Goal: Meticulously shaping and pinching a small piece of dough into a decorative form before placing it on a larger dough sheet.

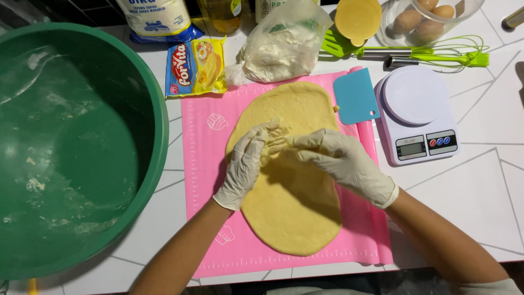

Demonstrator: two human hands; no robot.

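Pinching dough [292, 207], left hand [245, 166], right hand [341, 161].

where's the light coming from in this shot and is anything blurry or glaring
Head view: light falls from above and behind, so the left hand and right hand cast dark shadows over the dough and the pink mat. The image is sharp, with soft glare on the green bowl wall. The top edge is dim.
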